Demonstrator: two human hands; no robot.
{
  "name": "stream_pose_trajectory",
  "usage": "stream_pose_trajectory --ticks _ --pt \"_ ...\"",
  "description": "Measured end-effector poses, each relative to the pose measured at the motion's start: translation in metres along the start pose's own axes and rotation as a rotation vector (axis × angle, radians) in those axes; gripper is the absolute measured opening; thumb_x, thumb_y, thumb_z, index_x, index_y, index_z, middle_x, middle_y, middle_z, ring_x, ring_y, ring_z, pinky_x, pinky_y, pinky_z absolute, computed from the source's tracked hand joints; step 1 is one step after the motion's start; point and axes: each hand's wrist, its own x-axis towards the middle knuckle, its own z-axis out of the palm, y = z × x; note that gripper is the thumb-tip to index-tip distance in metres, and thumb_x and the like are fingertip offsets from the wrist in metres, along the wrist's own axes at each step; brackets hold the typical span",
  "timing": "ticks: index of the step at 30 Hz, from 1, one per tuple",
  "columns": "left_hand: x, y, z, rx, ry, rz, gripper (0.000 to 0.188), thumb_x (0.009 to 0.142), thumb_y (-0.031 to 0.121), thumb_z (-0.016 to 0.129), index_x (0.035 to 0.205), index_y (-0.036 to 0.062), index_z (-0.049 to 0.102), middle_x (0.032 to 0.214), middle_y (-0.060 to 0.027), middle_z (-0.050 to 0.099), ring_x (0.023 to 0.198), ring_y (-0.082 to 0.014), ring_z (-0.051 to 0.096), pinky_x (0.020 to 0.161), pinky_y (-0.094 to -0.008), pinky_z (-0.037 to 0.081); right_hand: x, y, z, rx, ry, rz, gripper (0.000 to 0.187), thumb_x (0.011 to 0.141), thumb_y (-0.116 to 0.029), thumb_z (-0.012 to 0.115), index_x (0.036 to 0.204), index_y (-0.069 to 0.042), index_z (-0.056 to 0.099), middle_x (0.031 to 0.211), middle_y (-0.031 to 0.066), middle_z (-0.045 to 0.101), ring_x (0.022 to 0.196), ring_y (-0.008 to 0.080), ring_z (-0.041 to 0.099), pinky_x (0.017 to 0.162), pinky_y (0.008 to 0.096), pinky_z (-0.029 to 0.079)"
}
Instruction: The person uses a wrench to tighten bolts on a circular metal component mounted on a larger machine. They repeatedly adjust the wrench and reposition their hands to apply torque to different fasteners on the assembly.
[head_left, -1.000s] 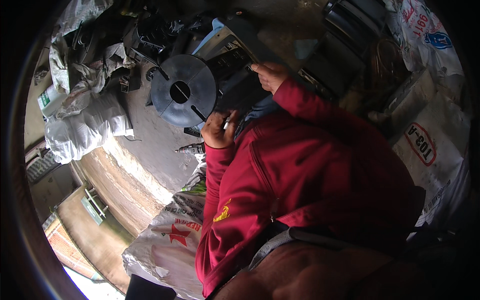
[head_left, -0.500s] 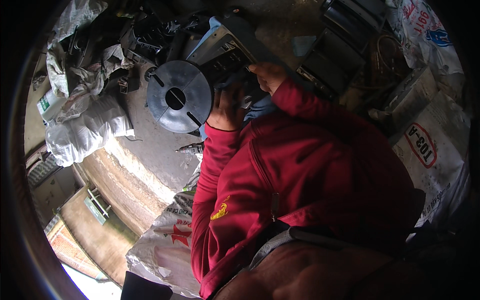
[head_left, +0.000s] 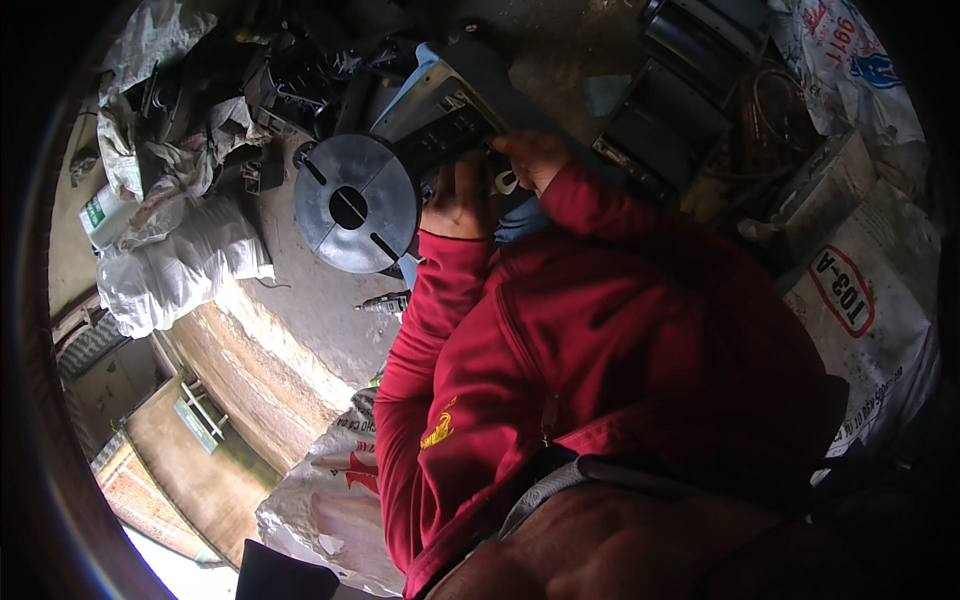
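Observation:
A grey metal frame (head_left: 470, 88) with a dark slotted part inside lies over my blue-trousered legs. At its left, a round grey metal disc (head_left: 385, 175) with a centre hole and slots sits close against my left hand. My left hand (head_left: 460, 205) is closed with its fingers bent over the dark part of the frame. Beside those fingers shows the shiny end of what looks like a wrench (head_left: 507, 182), its handle hidden by the hand. My right hand (head_left: 535, 158) is closed at the frame's near right corner; whatever its fingertips pinch is too dark to make out.
A power drill (head_left: 383, 302) lies on the floor left of my arm. White plastic-wrapped bundles (head_left: 185, 265) stand at the left, dark metal parts (head_left: 300, 85) are heaped behind. Black curved housings (head_left: 665, 120) stand at the right, near large printed sacks (head_left: 850, 300).
My left hand has shifted slightly up and right, and the wrench end has risen toward my right hand. The disc sits a little lower. My right hand has barely moved.

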Motion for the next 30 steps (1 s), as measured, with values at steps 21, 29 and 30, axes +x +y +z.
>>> stream_pose_trajectory --ticks 21,29,30 --pt "0.016 0.008 0.016 0.127 -0.055 0.082 0.009 0.080 0.019 0.063 0.085 0.0146 0.057 0.070 -0.0057 0.059 0.059 -0.0276 0.063 0.047 -0.0381 0.049 0.009 0.018 0.003 0.273 0.091 0.142 0.009 0.090 -0.012 0.060 0.092 -0.004 0.066 0.061 -0.0022 0.056 0.042 0.0047 0.042 0.037 0.0216 0.027" --pt "0.008 -0.002 0.017 0.008 0.068 0.053 0.029 0.083 0.019 0.068 0.111 0.0139 0.061 0.085 -0.0084 0.067 0.066 -0.0281 0.067 0.053 -0.0360 0.052 0.009 0.019 0.004 0.094 0.032 0.065 0.019 0.089 -0.023 0.064 0.081 -0.007 0.062 0.057 -0.0026 0.051 0.040 0.0051 0.040 0.037 0.0225 0.026" --pt "0.010 -0.004 0.017 -0.073 0.104 0.086 0.030 0.084 0.022 0.068 0.111 0.0115 0.061 0.085 -0.0089 0.068 0.063 -0.0272 0.066 0.055 -0.0341 0.052 0.009 0.017 0.004 0.124 0.026 0.070 0.019 0.088 -0.024 0.065 0.080 -0.007 0.061 0.056 -0.0027 0.051 0.040 0.0051 0.040 0.037 0.0224 0.025"
